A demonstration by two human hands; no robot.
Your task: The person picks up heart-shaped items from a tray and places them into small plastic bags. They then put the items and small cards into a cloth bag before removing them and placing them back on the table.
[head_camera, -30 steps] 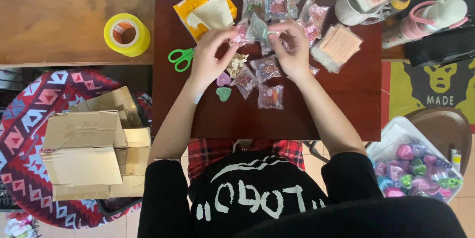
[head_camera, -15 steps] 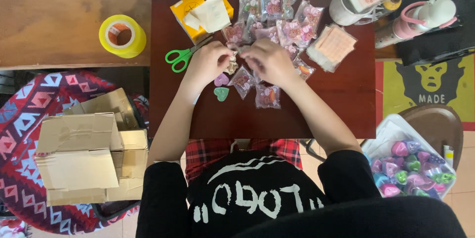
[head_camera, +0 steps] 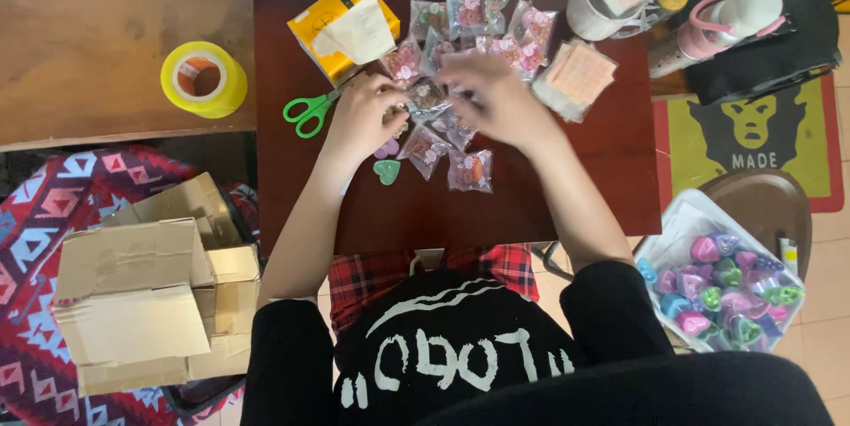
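Both my hands meet over a small clear bag [head_camera: 428, 96] at the middle of a dark red table [head_camera: 549, 187]. My left hand [head_camera: 365, 118] pinches the bag's left side. My right hand [head_camera: 498, 100] is blurred and grips the bag from the right. Several filled clear bags [head_camera: 469, 14] lie in a pile behind the hands. Two more filled bags [head_camera: 469, 171] lie in front of them. A green heart-shaped piece [head_camera: 386, 171] and a purple one [head_camera: 386, 149] rest by my left wrist.
A yellow tissue box [head_camera: 341, 23] and green scissors [head_camera: 308, 112] lie at the table's left. A yellow tape roll [head_camera: 204, 79] sits on the wooden bench. Cardboard boxes [head_camera: 142, 298] stand lower left. A tub of coloured hearts [head_camera: 722, 280] rests on a stool at right.
My hands came down from a raised position toward the table and moved left. The right hand now reaches across to the bag by the left hand.
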